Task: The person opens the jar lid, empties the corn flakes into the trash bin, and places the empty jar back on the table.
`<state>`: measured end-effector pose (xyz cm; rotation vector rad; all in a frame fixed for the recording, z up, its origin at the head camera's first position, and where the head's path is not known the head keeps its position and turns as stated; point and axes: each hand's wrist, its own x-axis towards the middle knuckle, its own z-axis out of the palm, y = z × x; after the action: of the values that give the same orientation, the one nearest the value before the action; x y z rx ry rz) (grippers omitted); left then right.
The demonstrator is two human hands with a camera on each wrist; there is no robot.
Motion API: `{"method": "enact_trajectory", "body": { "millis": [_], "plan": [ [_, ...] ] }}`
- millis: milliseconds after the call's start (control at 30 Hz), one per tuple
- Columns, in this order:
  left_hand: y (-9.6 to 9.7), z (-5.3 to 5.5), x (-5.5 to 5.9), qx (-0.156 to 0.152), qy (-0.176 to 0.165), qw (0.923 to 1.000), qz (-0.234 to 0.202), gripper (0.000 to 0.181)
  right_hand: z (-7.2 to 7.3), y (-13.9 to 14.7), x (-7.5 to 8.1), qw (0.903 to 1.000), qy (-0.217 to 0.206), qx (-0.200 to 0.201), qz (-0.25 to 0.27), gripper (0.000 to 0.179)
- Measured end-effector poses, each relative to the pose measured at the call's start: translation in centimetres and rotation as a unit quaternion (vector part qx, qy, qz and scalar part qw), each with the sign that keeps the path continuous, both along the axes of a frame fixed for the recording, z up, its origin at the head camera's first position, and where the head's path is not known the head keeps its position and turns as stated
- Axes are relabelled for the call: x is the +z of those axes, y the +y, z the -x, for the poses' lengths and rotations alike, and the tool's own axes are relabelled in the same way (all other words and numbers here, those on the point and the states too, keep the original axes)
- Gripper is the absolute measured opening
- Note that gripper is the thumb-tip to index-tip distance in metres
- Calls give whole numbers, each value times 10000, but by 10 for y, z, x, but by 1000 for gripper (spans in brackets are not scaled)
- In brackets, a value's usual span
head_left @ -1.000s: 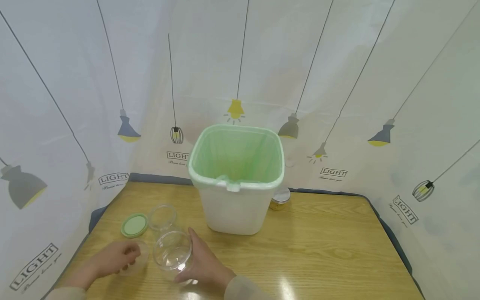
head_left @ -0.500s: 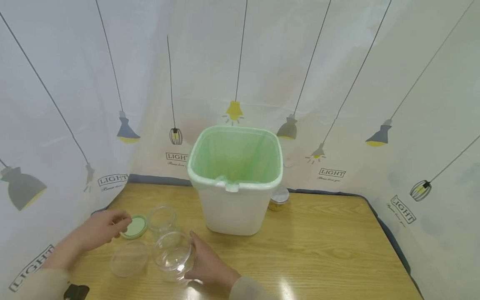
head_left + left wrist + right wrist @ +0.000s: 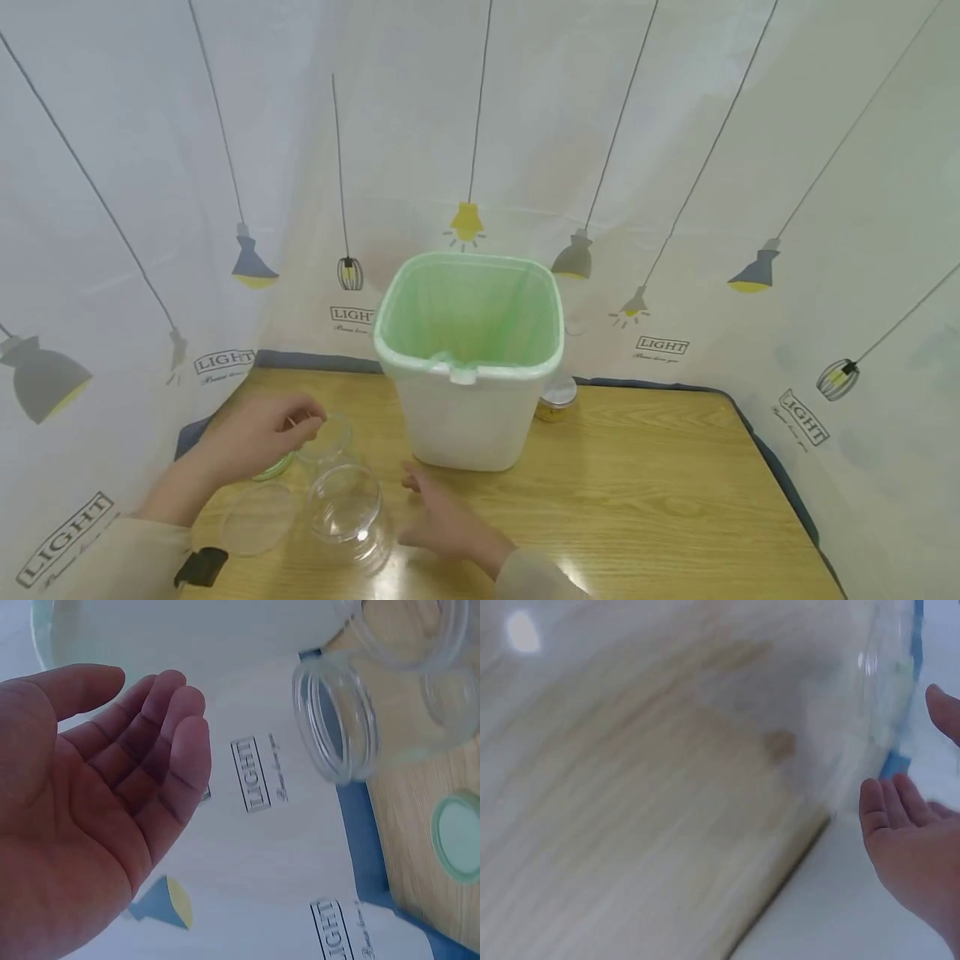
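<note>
My left hand (image 3: pixel 273 433) hovers over the left of the table with relaxed fingers and holds nothing; in the left wrist view its palm (image 3: pixel 97 802) is bare. Just beyond its fingertips stands the farther clear jar (image 3: pixel 335 437), uncovered and partly hidden by the hand. A second clear jar (image 3: pixel 345 510) stands upright nearer me, its mouth uncovered. To its right is my right hand (image 3: pixel 450 518), apart from the jar, fingers loosely extended. A pale green lid (image 3: pixel 461 838) lies on the table, mostly covered by my left hand in the head view. A translucent disc (image 3: pixel 260 518) lies left of the near jar.
A white bin (image 3: pixel 468 421) with a green liner stands at the middle back. Behind its right side sits a small jar (image 3: pixel 557 400) with a silver lid and yellowish contents. Lamp-printed cloth (image 3: pixel 675 208) surrounds the wooden table (image 3: pixel 660 492) at back and sides.
My left hand has moved away from the translucent disc, up past the green lid and then right to the far jar. The right hand has let go of the near jar and drawn right.
</note>
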<state>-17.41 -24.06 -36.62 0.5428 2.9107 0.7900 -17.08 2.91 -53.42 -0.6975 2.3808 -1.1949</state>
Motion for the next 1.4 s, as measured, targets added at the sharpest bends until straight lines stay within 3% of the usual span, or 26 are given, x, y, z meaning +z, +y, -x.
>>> {"method": "enact_trajectory", "body": {
  "millis": [267, 467, 567, 767, 1000, 1133, 1233, 1400],
  "plan": [
    [43, 6, -18, -400, -334, 9986, -62, 18, 11, 66, 13, 9996, -43, 260, 35, 57],
    [75, 6, -33, -692, -325, 9971, -65, 18, 12, 114, 21, 9998, -94, 125, -106, 51],
    [91, 3, -40, -831, -391, 9957, -114, 19, 16, 140, 23, 9996, 88, 25, -258, 51],
    [121, -3, -46, -1098, -641, 9912, -358, 21, 31, 184, 28, 9951, 482, -619, -603, 42],
    [152, -8, -57, -1350, -442, 9890, -404, 21, 53, 212, 30, 9738, 960, -1793, -1019, 41],
    [167, -12, -64, -1368, -577, 9875, -533, 22, 66, 220, 26, 9659, 994, -2063, -1210, 49],
    [174, -15, -70, -1347, -928, 9833, -799, 25, 75, 222, 23, 9623, 1069, -2122, -1325, 54],
    [178, -15, -87, -1352, -1071, 9793, -1061, 26, 86, 216, 24, 9561, 1208, -2212, -1493, 65]
  ]
}}
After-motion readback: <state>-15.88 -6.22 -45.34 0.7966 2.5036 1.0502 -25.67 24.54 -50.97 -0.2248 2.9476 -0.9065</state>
